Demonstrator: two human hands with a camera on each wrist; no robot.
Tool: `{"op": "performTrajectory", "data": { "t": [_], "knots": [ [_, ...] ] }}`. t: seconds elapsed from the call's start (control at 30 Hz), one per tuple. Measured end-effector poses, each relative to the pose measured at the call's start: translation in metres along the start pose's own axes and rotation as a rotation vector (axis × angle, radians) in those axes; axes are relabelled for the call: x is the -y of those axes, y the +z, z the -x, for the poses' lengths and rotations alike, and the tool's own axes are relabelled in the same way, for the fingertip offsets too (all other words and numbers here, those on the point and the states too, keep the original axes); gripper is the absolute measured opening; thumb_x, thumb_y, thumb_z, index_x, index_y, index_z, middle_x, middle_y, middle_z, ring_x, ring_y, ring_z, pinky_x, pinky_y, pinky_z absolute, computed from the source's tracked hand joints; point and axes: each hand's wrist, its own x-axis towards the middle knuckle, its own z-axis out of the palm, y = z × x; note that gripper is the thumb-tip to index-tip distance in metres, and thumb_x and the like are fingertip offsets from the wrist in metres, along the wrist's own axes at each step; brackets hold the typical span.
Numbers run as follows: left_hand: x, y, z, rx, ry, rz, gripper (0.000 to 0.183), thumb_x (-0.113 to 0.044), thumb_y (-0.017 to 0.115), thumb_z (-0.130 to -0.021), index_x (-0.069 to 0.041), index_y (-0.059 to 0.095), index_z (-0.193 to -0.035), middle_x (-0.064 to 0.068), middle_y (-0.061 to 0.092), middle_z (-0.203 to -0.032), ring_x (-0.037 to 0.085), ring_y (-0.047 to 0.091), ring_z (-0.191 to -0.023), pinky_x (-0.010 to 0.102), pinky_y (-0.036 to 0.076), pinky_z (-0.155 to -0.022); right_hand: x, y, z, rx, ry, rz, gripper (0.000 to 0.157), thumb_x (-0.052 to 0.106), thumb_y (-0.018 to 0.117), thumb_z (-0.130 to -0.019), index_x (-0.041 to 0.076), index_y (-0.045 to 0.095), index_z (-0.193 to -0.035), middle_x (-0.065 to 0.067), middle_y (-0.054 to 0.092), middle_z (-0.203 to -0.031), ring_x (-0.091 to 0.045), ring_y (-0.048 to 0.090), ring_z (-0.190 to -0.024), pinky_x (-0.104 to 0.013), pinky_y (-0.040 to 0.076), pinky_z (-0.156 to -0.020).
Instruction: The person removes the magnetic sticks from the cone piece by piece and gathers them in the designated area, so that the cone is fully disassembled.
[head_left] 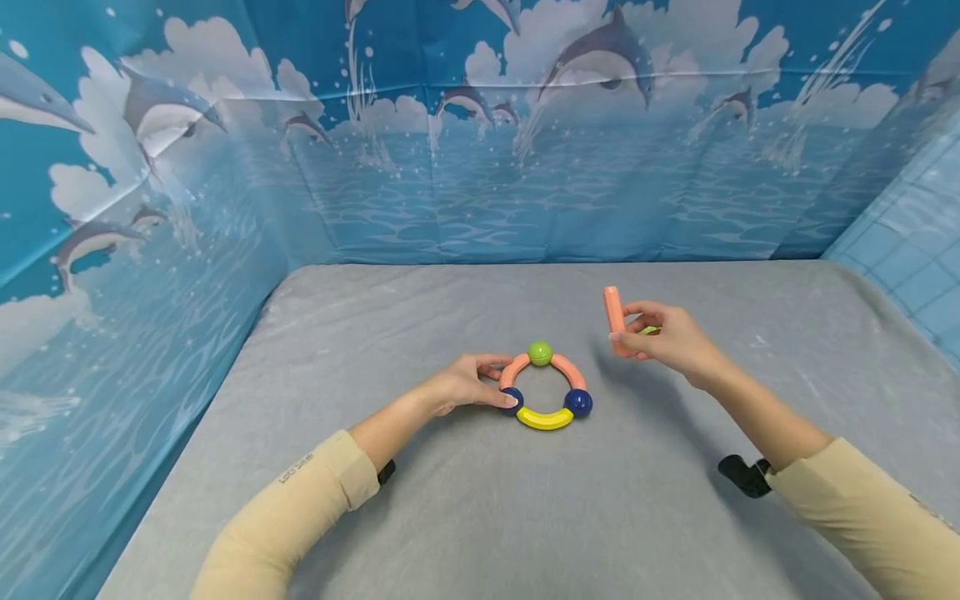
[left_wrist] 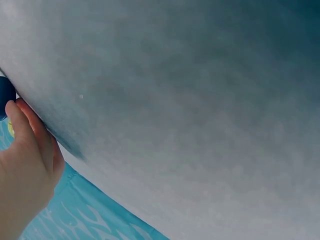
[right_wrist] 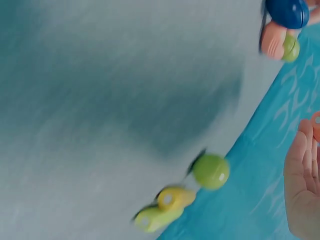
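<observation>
A ring [head_left: 545,418] of toy magnetic building pieces lies on the grey cloth: a green ball [head_left: 540,353], two navy balls, two salmon curved sticks and a yellow curved stick. My left hand [head_left: 467,382] holds the ring's left side, its thumb on the left navy ball [left_wrist: 7,95] and its fingers by the salmon curved stick [head_left: 513,370]. To the right of the ring, my right hand [head_left: 672,337] is raised and pinches a straight salmon magnetic stick [head_left: 613,309], which stands nearly upright. Only a bit of that stick shows in the right wrist view.
More pieces lie on the cloth in the right wrist view: a green ball [right_wrist: 211,171], a yellow stick [right_wrist: 175,198] and a lime stick [right_wrist: 159,218]. Something green [head_left: 649,330] shows behind my right hand. A dolphin-print curtain [head_left: 480,192] hangs along the cloth's back edge.
</observation>
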Motion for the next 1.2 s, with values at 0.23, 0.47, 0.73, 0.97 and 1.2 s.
{"op": "performTrajectory", "data": {
  "t": [0.23, 0.47, 0.73, 0.97, 1.2],
  "knots": [
    [0.0, 0.0, -0.002, 0.003, 0.0, -0.011, 0.067, -0.009, 0.08, -0.073, -0.016, 0.052, -0.134, 0.01, 0.052, -0.113, 0.02, 0.052, -0.094, 0.026, 0.048, -0.07, -0.02, -0.028, 0.007, -0.005, 0.03, 0.045, 0.059, 0.027, 0.066, -0.088, -0.005, 0.043, -0.132, -0.016, 0.058, -0.1, -0.013, 0.059, -0.071, -0.031, 0.051, -0.063],
    [0.001, -0.001, -0.002, -0.001, 0.001, -0.008, 0.068, -0.008, 0.079, -0.074, -0.016, 0.052, -0.135, 0.01, 0.051, -0.113, 0.021, 0.052, -0.093, 0.026, 0.048, -0.069, -0.037, -0.053, 0.015, 0.007, 0.066, 0.076, 0.061, 0.025, 0.063, -0.09, -0.009, 0.037, -0.134, -0.015, 0.059, -0.097, -0.018, 0.062, -0.07, -0.032, 0.052, -0.067],
    [-0.001, 0.0, -0.001, -0.004, -0.012, -0.007, 0.068, -0.008, 0.08, -0.073, -0.018, 0.053, -0.134, 0.01, 0.052, -0.112, 0.02, 0.052, -0.093, 0.025, 0.048, -0.068, -0.066, -0.081, 0.013, 0.001, 0.15, 0.136, 0.065, 0.029, 0.059, -0.092, -0.013, 0.033, -0.135, -0.013, 0.059, -0.097, -0.009, 0.058, -0.072, -0.031, 0.051, -0.067],
    [-0.001, 0.0, -0.001, -0.005, -0.005, -0.017, 0.067, -0.01, 0.08, -0.073, -0.017, 0.053, -0.133, 0.011, 0.052, -0.112, 0.021, 0.052, -0.093, 0.027, 0.047, -0.069, -0.089, -0.09, 0.011, 0.043, 0.195, 0.197, 0.067, 0.031, 0.059, -0.092, -0.016, 0.033, -0.131, -0.018, 0.058, -0.098, -0.017, 0.055, -0.075, -0.031, 0.049, -0.065],
    [-0.001, 0.0, -0.001, -0.004, -0.01, -0.01, 0.067, -0.009, 0.08, -0.073, -0.017, 0.053, -0.133, 0.01, 0.052, -0.111, 0.02, 0.052, -0.091, 0.026, 0.047, -0.067, -0.108, -0.09, 0.004, 0.104, 0.262, 0.195, 0.067, 0.029, 0.059, -0.092, -0.017, 0.032, -0.131, -0.016, 0.057, -0.092, -0.018, 0.055, -0.073, -0.032, 0.049, -0.065]
  ]
}}
